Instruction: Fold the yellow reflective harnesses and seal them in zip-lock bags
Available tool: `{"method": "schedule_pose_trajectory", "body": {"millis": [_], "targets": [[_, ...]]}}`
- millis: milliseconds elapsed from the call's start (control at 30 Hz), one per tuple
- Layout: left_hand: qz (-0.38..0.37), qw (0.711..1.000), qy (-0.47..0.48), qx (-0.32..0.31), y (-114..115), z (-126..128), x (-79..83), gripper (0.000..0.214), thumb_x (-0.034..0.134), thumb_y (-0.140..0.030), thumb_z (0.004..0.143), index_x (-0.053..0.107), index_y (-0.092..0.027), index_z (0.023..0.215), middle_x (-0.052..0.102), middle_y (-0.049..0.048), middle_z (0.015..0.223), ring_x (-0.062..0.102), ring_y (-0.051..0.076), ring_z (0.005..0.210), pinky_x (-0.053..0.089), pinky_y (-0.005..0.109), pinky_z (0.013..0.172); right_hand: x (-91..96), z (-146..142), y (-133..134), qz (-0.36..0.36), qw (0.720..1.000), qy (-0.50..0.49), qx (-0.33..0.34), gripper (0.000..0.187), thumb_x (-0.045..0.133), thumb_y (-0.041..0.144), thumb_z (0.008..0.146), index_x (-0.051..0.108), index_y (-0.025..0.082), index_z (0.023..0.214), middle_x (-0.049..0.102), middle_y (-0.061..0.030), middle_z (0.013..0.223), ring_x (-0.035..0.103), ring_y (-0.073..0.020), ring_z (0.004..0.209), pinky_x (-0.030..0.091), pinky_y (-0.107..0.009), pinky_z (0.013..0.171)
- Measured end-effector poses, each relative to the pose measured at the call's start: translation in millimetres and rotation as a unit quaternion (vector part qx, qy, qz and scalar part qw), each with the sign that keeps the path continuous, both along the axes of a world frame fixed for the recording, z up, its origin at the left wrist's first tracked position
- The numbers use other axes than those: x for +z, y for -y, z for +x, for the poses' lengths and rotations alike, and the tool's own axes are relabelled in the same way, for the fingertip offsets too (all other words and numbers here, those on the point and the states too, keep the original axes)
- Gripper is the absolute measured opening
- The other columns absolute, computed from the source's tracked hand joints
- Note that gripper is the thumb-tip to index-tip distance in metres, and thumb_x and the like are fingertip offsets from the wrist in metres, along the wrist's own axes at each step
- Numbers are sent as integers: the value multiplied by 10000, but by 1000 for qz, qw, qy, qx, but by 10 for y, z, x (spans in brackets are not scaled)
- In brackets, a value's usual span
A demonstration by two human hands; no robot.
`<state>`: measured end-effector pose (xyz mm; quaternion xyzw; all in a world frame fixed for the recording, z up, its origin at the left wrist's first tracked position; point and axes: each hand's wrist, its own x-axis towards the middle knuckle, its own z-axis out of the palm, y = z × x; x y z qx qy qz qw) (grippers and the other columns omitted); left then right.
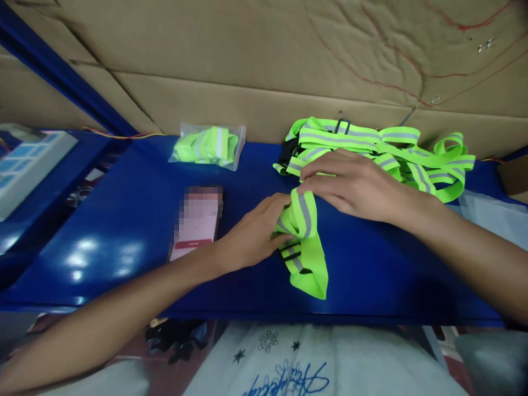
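My left hand (258, 228) is closed around a partly rolled neon-yellow reflective strap (307, 217) with a grey stripe. A loose end of it with a black slider hangs toward the table's front. The fingertips of my right hand (342, 181) pinch the top of the same roll. Just behind my right hand lies a heap of similar reflective straps (396, 144) with black buckles. A clear zip bag (208, 146) holding a folded yellow strap rests farther back on the left.
A phone (198, 220) with a lit screen lies on the blue table (136, 214), left of my hands. Brown cardboard (256, 49) lines the back. Clear plastic bags (495, 214) lie at the right, near a cardboard box (513, 176). A white tray-like object (37, 165) stands far left.
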<state>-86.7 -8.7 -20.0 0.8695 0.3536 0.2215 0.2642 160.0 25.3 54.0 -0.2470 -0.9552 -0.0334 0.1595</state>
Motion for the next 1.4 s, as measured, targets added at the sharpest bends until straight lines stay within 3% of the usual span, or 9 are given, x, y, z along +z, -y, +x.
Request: {"method": "schedule_pose_trajectory", "body": {"millis": [200, 400, 567, 667, 867, 1000, 1167, 1267, 1400], "targets": [[5, 995, 93, 33, -30, -22, -65, 834, 805, -153, 808, 319, -279, 1474, 530, 116, 1460, 576, 279, 1342, 520, 433, 1103, -282, 84, -110, -176, 980, -90, -13, 304, 430, 186, 1040, 687, 197, 1202, 742, -76, 1200, 705, -197, 1088, 541, -346, 947], [-51, 993, 101, 28, -92, -93, 144, 697, 782, -269, 872, 471, -293, 1495, 588, 79, 1460, 555, 282, 1365, 469, 457, 1171, -358, -114, -29, -285, 934, -199, -85, 335, 439, 391, 1071, 696, 177, 1091, 743, -83, 1103, 695, -207, 1012, 556, -342, 908], [-215, 934, 280, 60, -94, -99, 267, 737, 919, -341, 718, 585, -196, 1358, 707, 90, 1300, 672, 288, 1199, 587, 394, 1007, -449, -322, 255, -612, 705, -336, -126, 542, 361, 609, 1067, 668, 221, 1288, 734, -76, 1256, 711, -217, 1105, 585, -366, 989], [-288, 905, 309, 46, -64, -83, 294, 702, 949, -310, 670, 635, -172, 1283, 749, 87, 1211, 722, 266, 1073, 621, 336, 890, -514, -304, 411, -713, 576, -390, -90, 647, 460, 732, 982, 653, 226, 1336, 745, -82, 1227, 733, -218, 1034, 603, -363, 950], [-336, 869, 357, 64, -67, -108, 300, 537, 924, -215, 701, 705, -236, 1191, 788, 18, 1096, 747, 204, 995, 616, 247, 825, -544, -310, 587, -693, 605, -384, -80, 494, 854, 395, 817, 679, 214, 1242, 740, -22, 1101, 695, -157, 947, 569, -268, 838], [-356, 860, 355, 85, -61, -94, 367, 446, 932, -299, 697, 736, -224, 1090, 789, 25, 980, 760, 231, 950, 615, 262, 763, -577, -355, 673, -723, 549, -397, -138, 286, 813, 269, 827, 733, 172, 1083, 750, -10, 989, 694, -137, 884, 553, -257, 829], [-256, 904, 315, 135, -52, -87, 376, 449, 866, -443, 775, 696, -202, 1114, 774, 59, 1007, 753, 246, 898, 613, 305, 704, -560, -319, 723, -774, 451, -411, -166, 332, 875, 307, 773, 757, 160, 1045, 772, -28, 972, 714, -133, 833, 568, -257, 800], [-32, 959, 218, 179, -15, -85, 309, 514, 851, -417, 795, 633, -179, 1196, 750, 89, 1119, 733, 268, 993, 617, 356, 819, -528, -303, 733, -784, 435, -420, -143, 356, 903, 228, 723, 761, 165, 1044, 776, -24, 999, 721, -127, 879, 562, -241, 828], [243, 953, 98, 152, 87, -70, 267, 601, 807, -298, 841, 519, -190, 1357, 679, 106, 1306, 660, 284, 1204, 555, 393, 1031, -451, -279, 763, -788, 428, -413, -161, 359, 905, 240, 717, 772, 150, 1039, 775, -31, 971, 722, -122, 853, 558, -222, 790]]}}
